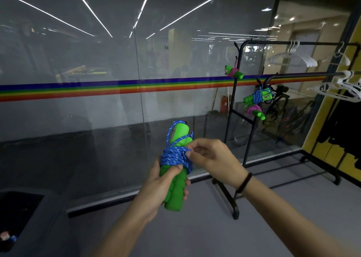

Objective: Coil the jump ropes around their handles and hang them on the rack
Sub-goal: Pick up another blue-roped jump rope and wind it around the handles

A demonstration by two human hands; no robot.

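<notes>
Fingers: left hand (156, 186) wraps the lower part of the pair of bright green foam jump-rope handles (174, 186), thumb pressed on the coil; right hand (213, 159) pinches a strand of the blue speckled woven rope (175, 157) at the coil's right side.
Rope: wound in many turns round the middle of the handles, one loop running up over their top ends.
Position: bundle held upright in mid-air, before the glass wall (97, 81), left of the black metal garment rack (242, 104).
Rack: three coiled bundles hang at its left end; pink-roped bundle (233, 72) at the upper post, blue-roped bundle (257, 97) at the lower rail's end, second pink-roped bundle (256, 111) just under it.
Hidden: how each bundle is attached is too small to tell; left palm covers the handles' near side.
Writing: none legible.
Surroundings: white plastic hangers (293, 58) on the rails; black wristband (244, 182) on the right wrist.
</notes>
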